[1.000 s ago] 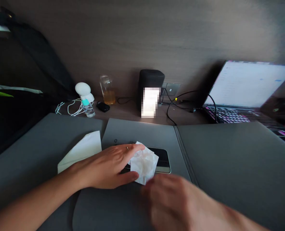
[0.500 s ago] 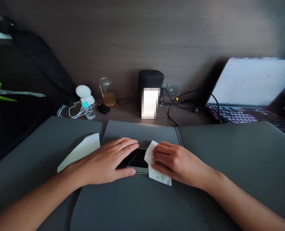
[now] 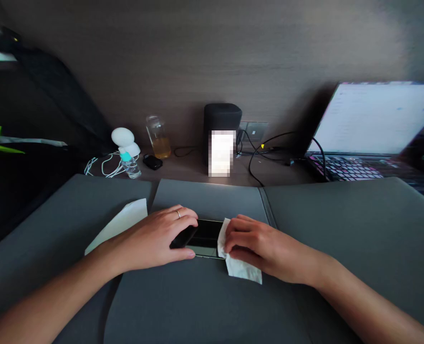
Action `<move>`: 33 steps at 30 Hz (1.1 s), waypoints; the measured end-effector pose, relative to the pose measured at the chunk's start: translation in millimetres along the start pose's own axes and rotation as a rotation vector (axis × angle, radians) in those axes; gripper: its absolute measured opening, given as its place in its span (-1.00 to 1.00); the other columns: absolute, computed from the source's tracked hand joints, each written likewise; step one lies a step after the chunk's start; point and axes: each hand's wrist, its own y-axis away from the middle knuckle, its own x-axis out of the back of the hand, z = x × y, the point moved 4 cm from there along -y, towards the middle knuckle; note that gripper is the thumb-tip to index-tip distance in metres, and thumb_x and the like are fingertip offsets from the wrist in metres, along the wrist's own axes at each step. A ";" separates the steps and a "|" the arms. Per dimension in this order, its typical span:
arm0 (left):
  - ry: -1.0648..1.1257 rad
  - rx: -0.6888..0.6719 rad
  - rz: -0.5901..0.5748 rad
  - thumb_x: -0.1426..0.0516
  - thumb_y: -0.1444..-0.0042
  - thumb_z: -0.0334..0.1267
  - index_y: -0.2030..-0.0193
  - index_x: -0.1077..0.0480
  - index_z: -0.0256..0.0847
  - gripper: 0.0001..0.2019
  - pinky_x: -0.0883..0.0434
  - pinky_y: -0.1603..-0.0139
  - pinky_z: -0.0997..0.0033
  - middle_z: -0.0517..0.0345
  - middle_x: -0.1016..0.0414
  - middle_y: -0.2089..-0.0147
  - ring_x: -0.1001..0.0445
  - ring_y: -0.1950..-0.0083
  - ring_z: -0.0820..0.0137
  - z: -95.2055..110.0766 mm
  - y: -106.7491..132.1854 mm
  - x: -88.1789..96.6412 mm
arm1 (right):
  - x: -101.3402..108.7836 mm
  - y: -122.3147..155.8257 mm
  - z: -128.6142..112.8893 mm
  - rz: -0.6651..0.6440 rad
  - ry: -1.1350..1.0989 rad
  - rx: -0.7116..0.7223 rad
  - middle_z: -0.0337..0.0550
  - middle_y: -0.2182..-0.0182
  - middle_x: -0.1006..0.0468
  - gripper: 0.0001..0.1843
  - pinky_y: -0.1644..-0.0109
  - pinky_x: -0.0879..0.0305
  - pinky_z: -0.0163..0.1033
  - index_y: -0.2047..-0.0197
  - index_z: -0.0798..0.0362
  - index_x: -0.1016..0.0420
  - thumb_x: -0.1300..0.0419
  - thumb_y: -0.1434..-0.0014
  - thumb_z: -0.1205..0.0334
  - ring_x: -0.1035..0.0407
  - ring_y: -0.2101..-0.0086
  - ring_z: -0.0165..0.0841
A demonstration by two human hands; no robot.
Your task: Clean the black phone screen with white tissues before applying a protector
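A dark smartphone lies flat, glossy screen up, on the grey padded surface. My left hand, with a ring on one finger, grips its left end, fingers along the far edge and thumb at the near edge. Bunched in the closed fingers of my right hand is a white tissue, pressed against the phone's right end. One corner of the tissue hangs past the near edge onto the padding. The phone's right end is hidden under tissue and fingers. Partly under my left forearm lies a folded white paper sheet.
Along the back shelf stand a small spray bottle, a black object, a glass bottle of amber liquid and a black speaker-like box. A white round device has cables. An open laptop sits right, black cables beside it.
My right hand has shifted slightly right and nearer, taking the tissue along, so more of the phone's screen shows. My left hand's fingers have drawn back a little to the left.
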 end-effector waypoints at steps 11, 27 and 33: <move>0.001 0.055 -0.020 -0.30 -0.08 -0.11 0.05 -0.38 -0.06 -0.68 -0.36 -0.06 0.32 0.20 -0.43 -0.11 -0.42 -0.09 0.26 -9.0 2.5 5.2 | -1.8 2.5 13.6 -0.026 -0.092 -0.076 -0.11 0.19 -0.45 -0.83 -0.01 -0.27 -0.17 0.18 0.05 -0.49 -0.06 -0.37 0.28 -0.32 0.11 -0.31; -0.027 0.052 -0.028 -0.26 -0.15 -0.06 -0.02 -0.46 -0.07 -0.68 -0.41 -0.13 0.28 0.17 -0.40 -0.24 -0.43 -0.18 0.23 -7.1 3.0 0.9 | 2.4 7.3 16.0 -0.017 -0.034 -0.094 -0.12 0.20 -0.47 -0.81 0.03 -0.27 -0.16 0.20 0.04 -0.49 -0.06 -0.38 0.25 -0.33 0.13 -0.30; -0.085 0.045 -0.002 -0.26 -0.15 -0.07 -0.06 -0.47 -0.15 -0.62 -0.43 -0.14 0.24 0.09 -0.44 -0.22 -0.44 -0.16 0.21 -3.9 2.0 -0.2 | -8.2 -1.2 7.7 0.083 -0.004 -0.024 -0.09 0.16 -0.47 -0.79 -0.02 -0.27 -0.16 0.14 0.05 -0.51 -0.04 -0.38 0.27 -0.32 0.12 -0.32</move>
